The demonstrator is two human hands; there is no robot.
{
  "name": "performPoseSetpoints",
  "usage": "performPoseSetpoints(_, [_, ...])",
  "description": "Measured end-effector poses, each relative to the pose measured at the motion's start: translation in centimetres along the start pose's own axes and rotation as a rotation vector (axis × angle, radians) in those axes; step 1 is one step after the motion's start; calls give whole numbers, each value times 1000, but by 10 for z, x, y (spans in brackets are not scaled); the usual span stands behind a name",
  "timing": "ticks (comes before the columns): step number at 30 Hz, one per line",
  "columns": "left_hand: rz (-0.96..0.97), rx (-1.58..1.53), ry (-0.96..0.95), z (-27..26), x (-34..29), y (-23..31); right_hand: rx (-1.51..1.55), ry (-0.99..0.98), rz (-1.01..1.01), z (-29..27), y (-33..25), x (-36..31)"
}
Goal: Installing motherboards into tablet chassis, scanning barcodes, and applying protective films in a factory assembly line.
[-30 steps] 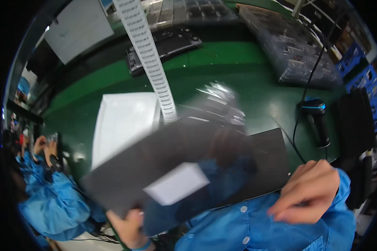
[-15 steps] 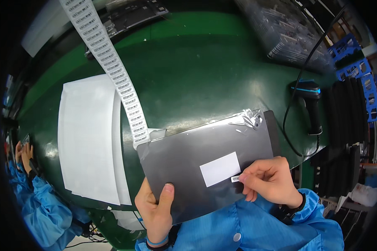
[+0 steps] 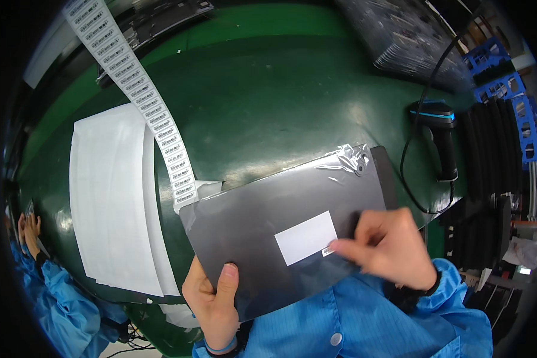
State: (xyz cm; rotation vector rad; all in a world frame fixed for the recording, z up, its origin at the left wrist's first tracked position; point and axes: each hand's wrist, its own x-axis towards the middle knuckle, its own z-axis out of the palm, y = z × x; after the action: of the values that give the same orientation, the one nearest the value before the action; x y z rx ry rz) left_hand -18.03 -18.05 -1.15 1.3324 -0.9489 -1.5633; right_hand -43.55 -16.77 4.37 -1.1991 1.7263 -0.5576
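Note:
A grey tablet [image 3: 244, 238], back side up with camera lenses at its top right corner, is tilted in front of me. Clear film [image 3: 340, 161] wrinkles near the lenses. My left hand [image 3: 212, 298] grips its lower left edge, thumb on top and fingers mostly hidden underneath. On the tablet's back is a blank white label [image 3: 306, 237]. A small barcode sticker [image 3: 327, 252] lies over that label's lower right corner, and the thumb of my right hand [image 3: 394, 250] covers one end of it. The right fingers are curled and blurred by motion.
A long strip of barcode stickers [image 3: 152, 107] runs down to the tablet's left corner. White sheets [image 3: 110, 203] lie left on the green table [image 3: 268, 101]. At right stand a corded handheld scanner [image 3: 438, 140] and stacked clear trays [image 3: 411, 53]. Another person's hands [image 3: 30, 230] show far left.
My right hand has brought the small sticker left, from beside the white label onto its lower right corner. The whole scene has shifted slightly left in view.

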Motion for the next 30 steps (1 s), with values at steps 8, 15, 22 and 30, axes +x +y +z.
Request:
performPoseSetpoints(8, [33, -20, 3, 11, 15, 10, -598, 886, -25, -181, 71, 32])
performPoseSetpoints(15, [105, 68, 77, 1, -2, 21, 223, 137, 32, -175, 52, 61])
performPoseSetpoints(22, [-66, -115, -10, 7, 1, 12, -36, -550, -65, -162, 56, 0])
performPoseSetpoints(30, [8, -22, -73, -1, 10, -1, -249, -649, -363, -140, -20, 9])
